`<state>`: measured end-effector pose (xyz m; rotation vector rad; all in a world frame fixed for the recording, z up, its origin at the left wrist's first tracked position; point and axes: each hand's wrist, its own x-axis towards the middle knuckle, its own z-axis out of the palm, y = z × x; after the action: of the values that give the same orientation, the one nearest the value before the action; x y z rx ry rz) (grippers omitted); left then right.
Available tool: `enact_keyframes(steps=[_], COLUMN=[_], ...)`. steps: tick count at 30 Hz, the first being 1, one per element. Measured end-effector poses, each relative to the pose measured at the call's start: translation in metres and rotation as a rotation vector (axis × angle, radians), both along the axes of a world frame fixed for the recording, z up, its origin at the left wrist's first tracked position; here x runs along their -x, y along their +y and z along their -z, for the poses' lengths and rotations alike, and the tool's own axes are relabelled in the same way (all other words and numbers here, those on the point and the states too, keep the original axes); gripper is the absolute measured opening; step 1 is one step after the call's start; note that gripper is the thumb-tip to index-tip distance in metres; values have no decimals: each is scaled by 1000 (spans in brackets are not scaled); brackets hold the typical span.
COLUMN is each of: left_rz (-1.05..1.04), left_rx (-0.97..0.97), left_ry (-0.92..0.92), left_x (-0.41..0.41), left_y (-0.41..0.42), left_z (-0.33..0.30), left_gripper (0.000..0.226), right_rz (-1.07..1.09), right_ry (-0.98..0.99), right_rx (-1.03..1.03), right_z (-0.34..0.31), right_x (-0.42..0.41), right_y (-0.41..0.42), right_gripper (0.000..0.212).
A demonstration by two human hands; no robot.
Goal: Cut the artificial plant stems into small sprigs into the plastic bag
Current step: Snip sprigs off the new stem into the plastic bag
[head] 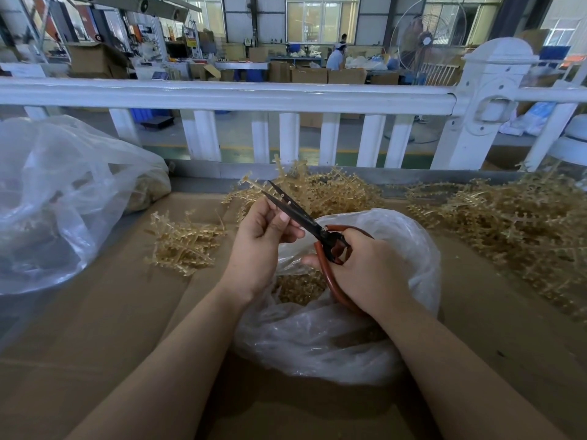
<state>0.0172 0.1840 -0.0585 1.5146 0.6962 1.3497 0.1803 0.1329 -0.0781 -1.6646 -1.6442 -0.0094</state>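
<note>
A beige artificial plant stem (254,182) is pinched in the curled fingers of the left hand (265,231), above the open plastic bag (317,338) on the cardboard-covered table (111,312). Red-handled scissors (313,228), blades apart around the stem, are gripped by the right hand (365,265). Cut sprigs (297,289) are seen inside the bag. Uncut stems (508,217) are piled far right.
</note>
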Motion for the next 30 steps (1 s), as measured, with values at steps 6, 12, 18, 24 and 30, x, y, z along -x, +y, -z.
enact_keyframes(steps=[6, 12, 18, 24, 30], left_rz=[20, 34, 47, 50, 29], left_rx=[-40, -32, -21, -46, -57], left_ry=[60, 52, 33, 127, 146], left_x=[-2, -1, -1, -2, -3], left_y=[-2, -1, -1, 0, 0], left_z=[1, 0, 1, 3, 3], left_gripper=[19, 20, 16, 17, 17], right_rz=[37, 10, 4, 27, 67], right_ry=[-19, -11, 16, -21, -28], right_rx=[-23, -53, -79, -69, -77], right_z=[0, 1, 1, 2, 2], right_x=[-1, -1, 0, -1, -2], right_y=[0, 1, 1, 1, 1], right_gripper=[69, 71, 65, 65, 56])
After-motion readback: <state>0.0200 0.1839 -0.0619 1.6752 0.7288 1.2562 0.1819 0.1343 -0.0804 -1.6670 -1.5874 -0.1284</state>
